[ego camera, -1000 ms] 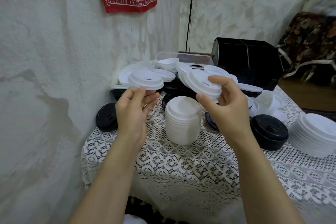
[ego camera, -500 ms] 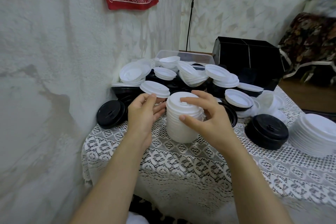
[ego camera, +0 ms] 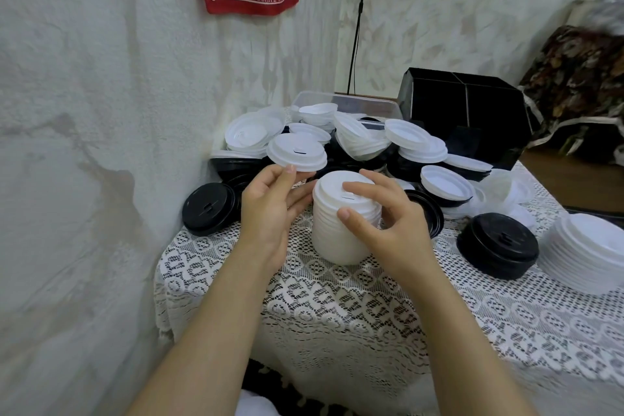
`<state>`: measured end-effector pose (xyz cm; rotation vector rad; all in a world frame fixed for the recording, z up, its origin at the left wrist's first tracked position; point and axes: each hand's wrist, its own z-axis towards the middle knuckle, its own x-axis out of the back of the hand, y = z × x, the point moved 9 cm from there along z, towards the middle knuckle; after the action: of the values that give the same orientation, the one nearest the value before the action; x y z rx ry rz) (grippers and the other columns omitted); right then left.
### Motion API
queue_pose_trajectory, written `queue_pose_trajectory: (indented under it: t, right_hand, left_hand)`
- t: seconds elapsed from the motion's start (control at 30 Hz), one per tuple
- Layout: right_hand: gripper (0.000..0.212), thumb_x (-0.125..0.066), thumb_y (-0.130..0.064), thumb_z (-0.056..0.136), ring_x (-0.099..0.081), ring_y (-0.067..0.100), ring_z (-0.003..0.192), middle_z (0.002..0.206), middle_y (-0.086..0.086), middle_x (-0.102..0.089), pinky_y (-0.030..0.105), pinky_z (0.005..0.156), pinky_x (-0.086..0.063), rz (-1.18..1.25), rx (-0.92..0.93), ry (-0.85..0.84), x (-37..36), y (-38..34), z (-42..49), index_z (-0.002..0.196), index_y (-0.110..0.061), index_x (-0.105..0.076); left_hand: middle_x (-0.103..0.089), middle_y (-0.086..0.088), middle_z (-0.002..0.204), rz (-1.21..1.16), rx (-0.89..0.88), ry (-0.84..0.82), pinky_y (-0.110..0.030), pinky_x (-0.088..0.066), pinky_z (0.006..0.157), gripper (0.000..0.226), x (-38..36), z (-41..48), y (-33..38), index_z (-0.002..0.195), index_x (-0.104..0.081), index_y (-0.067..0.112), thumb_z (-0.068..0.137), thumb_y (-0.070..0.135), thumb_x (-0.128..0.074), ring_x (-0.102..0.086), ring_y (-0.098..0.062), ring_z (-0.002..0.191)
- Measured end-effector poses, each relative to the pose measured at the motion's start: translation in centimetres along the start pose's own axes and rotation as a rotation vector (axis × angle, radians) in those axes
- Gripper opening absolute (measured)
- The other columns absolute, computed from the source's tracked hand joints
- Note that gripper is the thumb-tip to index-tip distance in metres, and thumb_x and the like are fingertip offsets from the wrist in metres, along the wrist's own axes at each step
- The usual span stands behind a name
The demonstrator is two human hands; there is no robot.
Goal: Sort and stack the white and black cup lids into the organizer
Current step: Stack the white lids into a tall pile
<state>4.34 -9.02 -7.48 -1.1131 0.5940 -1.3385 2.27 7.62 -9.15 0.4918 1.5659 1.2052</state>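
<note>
At the far left of the lace tablecloth, against the wall, a low stack of black lids sits just beside your left hand. That hand pinches a single white lid by its near rim, thumb on top and fingers curled beneath, and holds it tilted in the air just left of and above the central stack of white lids. That stack stands upright on the cloth between your hands. Your right hand grips its top: fingers curl over the uppermost lid and the thumb presses against the side.

Behind the hands lies a loose heap of mixed lids, white ones lying over black ones, and a clear plastic tub stands at the back of it. Further right, at the back, stands the black organizer; its divided compartments are too dark for you to see what they hold. Near the front right, a second stack of black lids sits just beside a wide stack of white lids at the frame's edge.
</note>
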Motion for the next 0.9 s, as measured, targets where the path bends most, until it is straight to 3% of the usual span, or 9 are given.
queue_pose_trajectory:
  t: [0.23,0.4,0.5,0.57,0.67,0.8,0.9]
  right_hand:
    - [0.030,-0.080,-0.031,0.075,-0.045,0.003,0.127,0.135,-0.013,-0.051,0.044,0.108,-0.040,-0.025,0.008,0.025,0.2,0.9,-0.4,0.098,-0.047,-0.068]
    - [0.032,-0.080,-0.032,0.075,-0.043,-0.003,0.127,0.136,-0.016,-0.049,0.042,0.110,-0.036,-0.049,-0.019,-0.022,0.2,0.6,-0.4,0.097,-0.051,-0.066]
    - [0.053,-0.080,-0.033,0.075,-0.041,-0.009,0.126,0.136,-0.023,-0.048,0.031,0.110,-0.037,-0.071,-0.010,-0.055,0.4,-0.1,-0.4,0.121,-0.045,-0.056]
    - [0.075,-0.078,-0.042,0.070,-0.035,-0.015,0.128,0.136,-0.035,-0.041,0.015,0.107,-0.033,-0.035,0.019,-0.023,0.8,-1.0,-0.3,0.134,-0.048,-0.039]
    - [0.085,-0.074,-0.047,0.066,-0.025,-0.020,0.131,0.137,-0.039,-0.028,0.001,0.102,-0.024,-0.008,0.088,0.027,1.4,-2.7,0.3,0.134,-0.052,-0.024]
    - [0.076,-0.078,-0.035,0.069,-0.033,-0.021,0.125,0.135,-0.027,-0.040,0.001,0.099,-0.027,-0.005,0.147,-0.012,0.7,-3.7,0.8,0.133,-0.039,-0.037]
    - [0.071,-0.081,-0.026,0.071,-0.038,-0.022,0.120,0.131,-0.022,-0.046,0.001,0.096,-0.030,-0.006,0.135,0.005,0.9,-3.2,0.9,0.130,-0.036,-0.042]
  left_hand:
    - [-0.072,-0.007,0.092,0.017,-0.036,-0.036,-0.030,-0.055,0.075,0.014,-0.3,-0.2,0.3,0.087,-0.062,0.013,0.097,0.014,-0.052,-0.070,-0.021,0.090]
    - [-0.070,-0.008,0.095,0.040,-0.107,-0.136,-0.032,-0.052,0.087,0.010,-1.5,-0.7,0.9,0.090,-0.065,0.011,0.092,0.014,-0.055,-0.066,-0.020,0.097]
    - [-0.071,-0.003,0.094,0.078,-0.158,-0.255,-0.029,-0.050,0.086,0.010,-2.7,-1.2,1.2,0.089,-0.072,0.016,0.087,0.020,-0.063,-0.064,-0.016,0.095]
    - [-0.072,0.000,0.092,0.088,-0.161,-0.332,-0.025,-0.050,0.084,0.016,-3.3,-1.6,1.3,0.083,-0.076,0.021,0.085,0.018,-0.061,-0.065,-0.014,0.093]
    - [-0.068,-0.008,0.102,0.092,-0.175,-0.420,-0.028,-0.048,0.089,0.019,-4.0,-2.0,1.6,0.079,-0.077,0.019,0.082,0.014,-0.059,-0.063,-0.019,0.103]
    - [-0.068,-0.003,0.107,0.111,-0.178,-0.526,-0.026,-0.047,0.091,0.023,-4.6,-2.6,1.6,0.076,-0.077,0.021,0.082,0.011,-0.057,-0.060,-0.019,0.112]
    - [-0.068,-0.007,0.114,0.120,-0.175,-0.540,-0.029,-0.047,0.094,0.023,-4.6,-2.6,1.5,0.089,-0.077,0.018,0.083,0.012,-0.056,-0.059,-0.022,0.116]
